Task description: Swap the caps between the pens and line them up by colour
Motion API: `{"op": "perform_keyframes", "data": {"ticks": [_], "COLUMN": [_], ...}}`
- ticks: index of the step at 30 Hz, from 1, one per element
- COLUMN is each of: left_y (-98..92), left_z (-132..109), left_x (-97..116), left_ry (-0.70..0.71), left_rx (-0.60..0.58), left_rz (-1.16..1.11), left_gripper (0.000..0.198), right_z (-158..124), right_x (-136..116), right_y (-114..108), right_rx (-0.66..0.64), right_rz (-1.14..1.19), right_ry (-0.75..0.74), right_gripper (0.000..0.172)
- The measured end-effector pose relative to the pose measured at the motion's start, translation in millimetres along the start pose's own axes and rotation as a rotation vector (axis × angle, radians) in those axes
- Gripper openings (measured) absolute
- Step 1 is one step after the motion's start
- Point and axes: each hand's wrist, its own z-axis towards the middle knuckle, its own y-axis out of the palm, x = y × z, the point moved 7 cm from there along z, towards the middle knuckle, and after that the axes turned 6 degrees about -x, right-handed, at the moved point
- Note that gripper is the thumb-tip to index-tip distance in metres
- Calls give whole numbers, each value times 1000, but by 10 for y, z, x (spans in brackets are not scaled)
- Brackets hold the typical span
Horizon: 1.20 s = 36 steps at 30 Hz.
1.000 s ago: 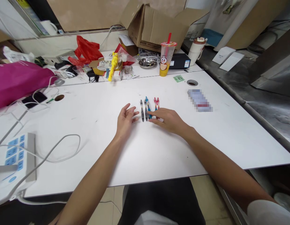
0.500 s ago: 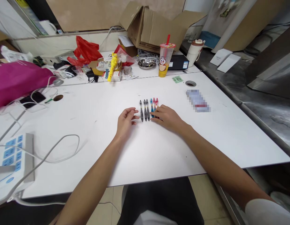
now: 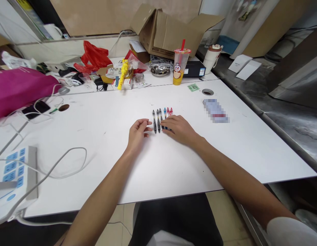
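Fingers of our left hand (image 3: 136,135) are parted and loosely curled, gripping nothing, their tips just beside the row of pens that lies on the white table (image 3: 158,171) between our two hands. From the left, we see the first black pen (image 3: 154,124), then the second black pen (image 3: 159,125), then the third black pen (image 3: 161,116), whose near end meets the fingertips of our right hand (image 3: 180,128) or lies just beside them. Next come the blue pen (image 3: 165,111) and two red pens (image 3: 169,111), mostly with only their far ends showing, since that hand covers the lower parts. Those right fingers are bent over the barrels; we cannot tell whether they press, pinch or merely hover. As we judge it, a sideways push from there could roll the pens or ride one up over its neighbour, because the gaps are so narrow. Our left fingertips, being so near the first black pen, might knock it askew if that hand shifted. Beyond, going on rightward, we have the drinks cup (image 3: 177,73), the green packet (image 3: 193,87), the grey ring (image 3: 204,92) and a blurred-out flat object (image 3: 217,111), all well apart from the pens and, we think, unlikely to interfere.
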Motion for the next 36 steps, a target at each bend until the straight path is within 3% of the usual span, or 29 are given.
{"op": "perform_keyframes", "data": {"ticks": [5,12,16,20,25,28,30,31,36], "left_y": [-1,-4,4,62,85,127,158,166,165], "left_z": [-2,-1,-6,-13,6,5,-12,-24,-73], "left_x": [-2,-9,-6,21,63,47,39,39,70], "left_ry": [-5,-13,-40,-68,-39,-33,-20,-8,62], "left_rx": [6,1,1,-28,-61,-140,-178,-181,-110], "left_rz": [-9,-2,-48,-217,-304,-300,-267,-245,-167], "left_gripper": [9,9,15,30,19,22,28,30,37], "right_z": [-17,-150,-174,-137,-59,-33,-53,-60,-56], "right_x": [8,263,186,28,-91,-156,-225,-242,-202], "right_y": [-146,-179,-259,-215,-27,191,295,305,89], "right_rx": [150,376,472,381,166,-133,-335,-377,-167], "right_rz": [64,549,686,822,1088,1275,1283,1235,673], "right_ry": [40,431,405,317,275,403,463,467,386], "right_gripper": [30,33,33,29,29,45,54,54,36]}}
